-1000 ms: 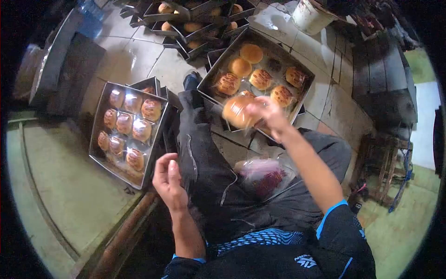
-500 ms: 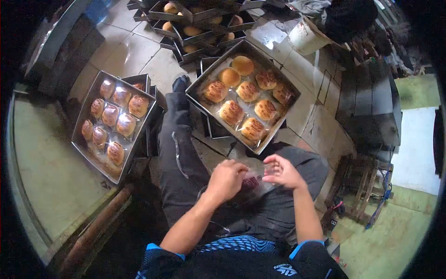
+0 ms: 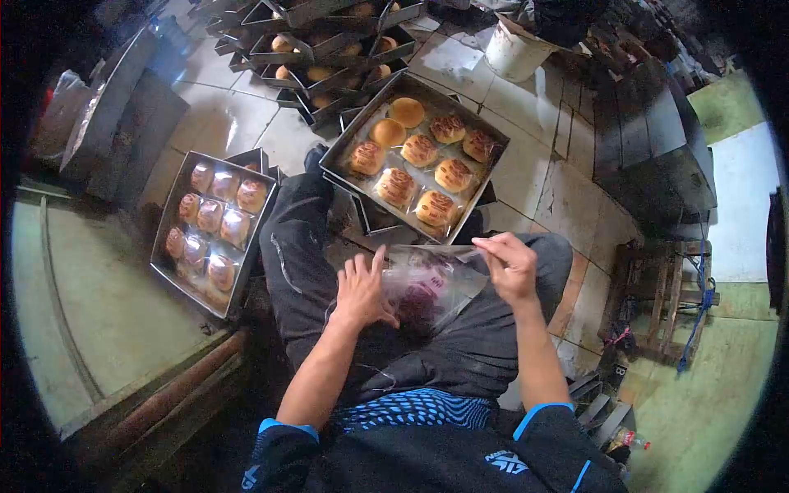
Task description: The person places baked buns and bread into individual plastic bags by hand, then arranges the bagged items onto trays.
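Observation:
A clear plastic bag (image 3: 436, 283) with dark red printing lies over my lap, its top edge stretched towards the right. Thumb and fingers of my right hand (image 3: 511, 264) pinch its upper right corner. My left hand (image 3: 360, 289) is at the bag's left side with fingers spread, seemingly resting against the plastic. Just beyond the bag, a square metal tray (image 3: 331, 162) holds several round buns (image 3: 419, 150), most with printed wrapping and two plain golden ones at the far corner. Whether anything is inside the bag cannot be made out.
To the left, another metal tray (image 3: 185, 293) carries several wrapped buns (image 3: 209, 215). Stacked bun trays (image 3: 308, 53) stand at the back. A white bucket (image 3: 516, 53) is behind on the tiled floor, and a wooden stool (image 3: 664, 287) sits at right.
My right hand has drawn the bag's corner to the upper right, spreading the plastic out. My left hand has shifted left and its fingers have opened. The view has shifted slightly.

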The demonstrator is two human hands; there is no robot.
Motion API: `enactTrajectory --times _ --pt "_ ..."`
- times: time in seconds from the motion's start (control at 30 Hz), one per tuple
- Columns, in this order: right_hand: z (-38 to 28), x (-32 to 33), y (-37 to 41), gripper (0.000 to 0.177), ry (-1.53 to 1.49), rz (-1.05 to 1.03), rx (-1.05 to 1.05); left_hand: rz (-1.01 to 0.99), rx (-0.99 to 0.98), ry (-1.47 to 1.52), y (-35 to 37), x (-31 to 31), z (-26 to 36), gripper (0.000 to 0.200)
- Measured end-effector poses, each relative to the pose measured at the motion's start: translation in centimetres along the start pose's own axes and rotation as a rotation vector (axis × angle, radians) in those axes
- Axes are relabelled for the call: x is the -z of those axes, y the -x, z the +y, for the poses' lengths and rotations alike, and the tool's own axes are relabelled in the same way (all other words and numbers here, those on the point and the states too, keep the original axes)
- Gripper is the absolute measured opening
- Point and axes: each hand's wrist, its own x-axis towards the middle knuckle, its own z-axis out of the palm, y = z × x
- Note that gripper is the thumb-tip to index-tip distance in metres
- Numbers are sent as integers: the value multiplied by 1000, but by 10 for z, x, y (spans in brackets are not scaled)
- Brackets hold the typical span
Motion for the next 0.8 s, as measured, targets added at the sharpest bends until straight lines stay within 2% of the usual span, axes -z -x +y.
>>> enactTrajectory --times 0.03,0.1,0.13,0.17,0.23,0.27,0.3,0.37,0.43,0.47,0.5,0.57,0.6,0.63,0.67,0.7,0.73,0.77,0.8 --pt "-3 4 -6 19 -84 -6 14 77 21 3 1 17 11 80" --pt "-11 6 -12 16 -498 81 -182 417 -143 238 -15 35 11 72" --pt "-12 4 -12 14 -703 126 -281 411 -120 653 -23 32 3 47" --pt "-14 -3 -13 12 -740 117 -289 399 -86 1070 -30 29 -5 23" --pt "-23 -28 -25 8 -815 86 -292 412 181 1552 -41 48 1 16" --pt "-35 -38 -32 5 -625 68 -213 432 337 1490 -42 54 -8 21" --pt "-47 -46 -41 5 -573 73 -174 528 385 1410 -45 56 -19 19" --pt "-57 -71 -59 7 -671 75 -209 686 483 1404 -42 56 -43 15" --pt "-48 -87 -101 7 -324 -78 79 846 559 1486 -41 58 -61 11" --pt "-27 -103 -124 9 -368 -147 27 969 515 1472 -46 53 -71 10" --pt "4 -126 -147 13 -412 -218 -28 1054 581 1559 -48 48 -81 11" --pt "81 -166 -209 23 -610 -293 -552 1059 459 1680 -50 43 -95 13" --pt "127 -191 -242 36 -259 -332 -588 1031 509 1702 -50 47 -96 14" --pt "176 -208 -277 42 164 -440 -508 1005 555 1719 -52 55 -92 15" --pt "217 -225 -302 48 375 -292 -397 977 600 1731 -55 62 -89 16" --pt "276 -245 -331 49 498 -213 -485 1005 731 1658 -60 66 -87 20" --pt "283 -240 -362 50 427 -384 -472 973 715 1662 -59 66 -89 21" --pt "399 -261 -386 46 374 -324 -359 938 698 1668 -58 66 -91 22" --pt "462 -285 -405 47 534 -293 -169 950 674 1630 -58 66 -91 22"
